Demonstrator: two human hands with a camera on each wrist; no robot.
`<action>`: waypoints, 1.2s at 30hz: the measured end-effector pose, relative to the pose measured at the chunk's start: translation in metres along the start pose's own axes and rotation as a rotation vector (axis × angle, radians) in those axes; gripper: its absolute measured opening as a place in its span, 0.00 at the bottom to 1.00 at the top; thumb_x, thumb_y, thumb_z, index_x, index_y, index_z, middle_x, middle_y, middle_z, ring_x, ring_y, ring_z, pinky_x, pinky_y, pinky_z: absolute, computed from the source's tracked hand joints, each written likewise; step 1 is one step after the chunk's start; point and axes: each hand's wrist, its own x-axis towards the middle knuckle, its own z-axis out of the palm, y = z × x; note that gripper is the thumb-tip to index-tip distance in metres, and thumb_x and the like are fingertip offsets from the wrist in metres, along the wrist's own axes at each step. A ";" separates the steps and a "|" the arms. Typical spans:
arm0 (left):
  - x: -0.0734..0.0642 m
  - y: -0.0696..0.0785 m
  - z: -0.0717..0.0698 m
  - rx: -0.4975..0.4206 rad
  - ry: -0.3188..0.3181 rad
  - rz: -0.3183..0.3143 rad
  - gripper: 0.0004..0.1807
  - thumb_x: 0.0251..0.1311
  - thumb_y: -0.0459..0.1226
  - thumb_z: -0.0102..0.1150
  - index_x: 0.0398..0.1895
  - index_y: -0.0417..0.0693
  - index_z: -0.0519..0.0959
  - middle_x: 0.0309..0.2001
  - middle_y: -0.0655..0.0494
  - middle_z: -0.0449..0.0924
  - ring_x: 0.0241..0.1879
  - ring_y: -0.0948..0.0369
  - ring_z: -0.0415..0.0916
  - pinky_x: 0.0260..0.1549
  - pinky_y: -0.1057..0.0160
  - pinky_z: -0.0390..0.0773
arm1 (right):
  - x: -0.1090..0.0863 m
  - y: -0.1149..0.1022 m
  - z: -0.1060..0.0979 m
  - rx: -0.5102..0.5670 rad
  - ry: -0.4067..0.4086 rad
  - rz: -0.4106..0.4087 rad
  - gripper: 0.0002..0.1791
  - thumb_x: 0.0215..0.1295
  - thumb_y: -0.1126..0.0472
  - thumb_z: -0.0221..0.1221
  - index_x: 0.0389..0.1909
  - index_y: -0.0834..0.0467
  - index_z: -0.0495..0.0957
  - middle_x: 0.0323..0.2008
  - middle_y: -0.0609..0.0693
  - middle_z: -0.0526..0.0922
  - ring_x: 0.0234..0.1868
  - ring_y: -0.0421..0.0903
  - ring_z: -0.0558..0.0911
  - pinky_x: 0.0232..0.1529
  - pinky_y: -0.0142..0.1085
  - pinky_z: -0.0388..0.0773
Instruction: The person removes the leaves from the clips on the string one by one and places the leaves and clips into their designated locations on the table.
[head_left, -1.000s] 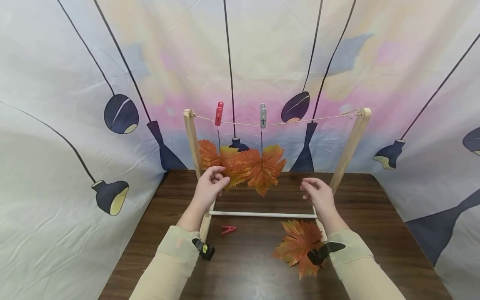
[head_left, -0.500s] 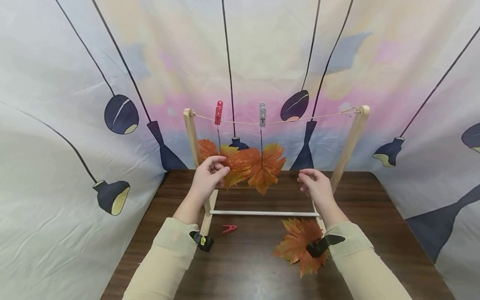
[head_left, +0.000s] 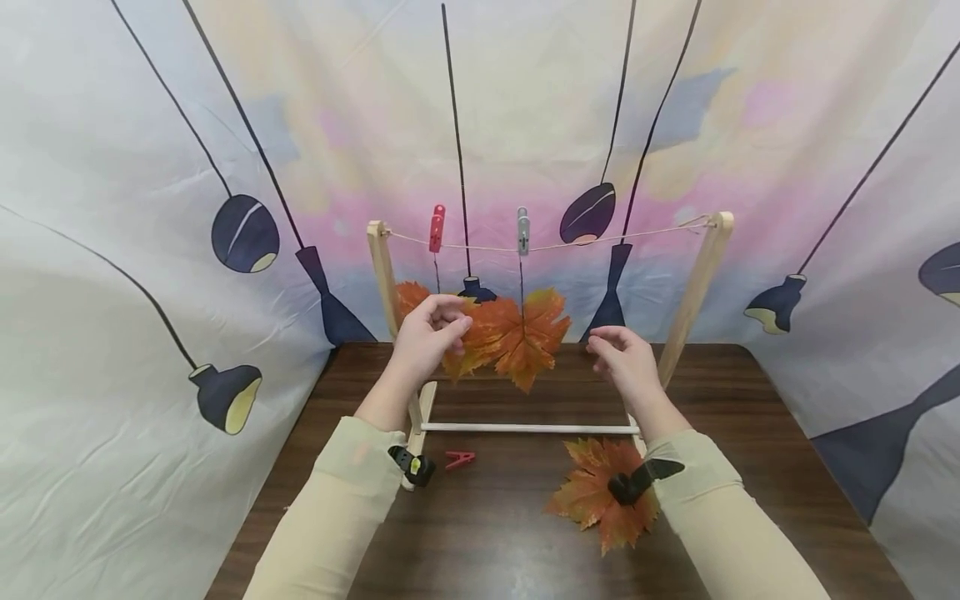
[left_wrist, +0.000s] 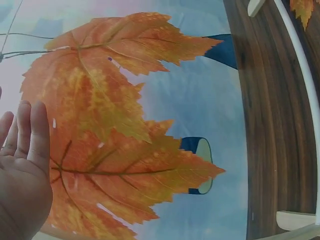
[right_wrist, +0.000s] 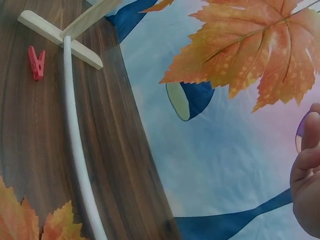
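My left hand (head_left: 426, 340) is held up in front of the left hanging maple leaf (left_wrist: 85, 90), its fingers loosely bent with nothing in them. It hides part of that leaf in the head view. Beside it, a second orange maple leaf (head_left: 529, 337) hangs by its stem from a grey clothespin (head_left: 522, 232). A red clothespin (head_left: 437, 229) holds the left leaf's stem on the string (head_left: 570, 247). To the right of both leaves, my right hand (head_left: 628, 367) hovers near the right post, fingers relaxed and holding nothing.
The string runs between two wooden posts (head_left: 690, 308), joined low down by a white rod (head_left: 525, 428). On the brown table (head_left: 480, 533) lie a loose red clothespin (head_left: 460, 459) and another maple leaf (head_left: 596, 492), partly under my right wrist. A printed cloth (head_left: 525, 100) surrounds the table.
My left hand has risen and shifted slightly right, across the left leaf. My right hand has risen and drifted slightly left. The clipped leaves and the things on the table stay in place.
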 end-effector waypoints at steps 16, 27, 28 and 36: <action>0.009 0.049 0.008 -0.038 -0.016 -0.021 0.18 0.63 0.37 0.58 0.54 0.41 0.73 0.41 0.48 0.78 0.25 0.55 0.77 0.32 0.57 0.80 | 0.007 -0.018 0.014 -0.016 -0.005 -0.020 0.13 0.64 0.58 0.59 0.47 0.58 0.76 0.34 0.51 0.77 0.22 0.40 0.76 0.20 0.30 0.69; 0.028 0.044 0.015 -0.073 0.014 0.117 0.16 0.62 0.40 0.59 0.50 0.45 0.75 0.43 0.51 0.78 0.23 0.56 0.76 0.28 0.59 0.79 | 0.013 -0.031 0.024 -0.036 0.001 -0.098 0.13 0.63 0.58 0.59 0.46 0.60 0.77 0.30 0.48 0.76 0.20 0.44 0.75 0.19 0.30 0.68; 0.029 0.046 0.016 -0.081 0.018 0.121 0.15 0.62 0.40 0.59 0.50 0.44 0.76 0.44 0.51 0.78 0.23 0.56 0.76 0.28 0.59 0.79 | 0.014 -0.032 0.025 -0.049 0.003 -0.112 0.13 0.63 0.58 0.59 0.46 0.60 0.77 0.29 0.48 0.76 0.20 0.44 0.74 0.19 0.30 0.68; 0.034 0.059 0.019 -0.103 0.023 0.121 0.15 0.62 0.38 0.59 0.50 0.43 0.76 0.47 0.51 0.79 0.21 0.57 0.75 0.29 0.62 0.79 | 0.014 -0.042 0.035 -0.010 0.000 -0.127 0.15 0.63 0.59 0.60 0.47 0.64 0.77 0.31 0.48 0.76 0.18 0.40 0.71 0.21 0.30 0.70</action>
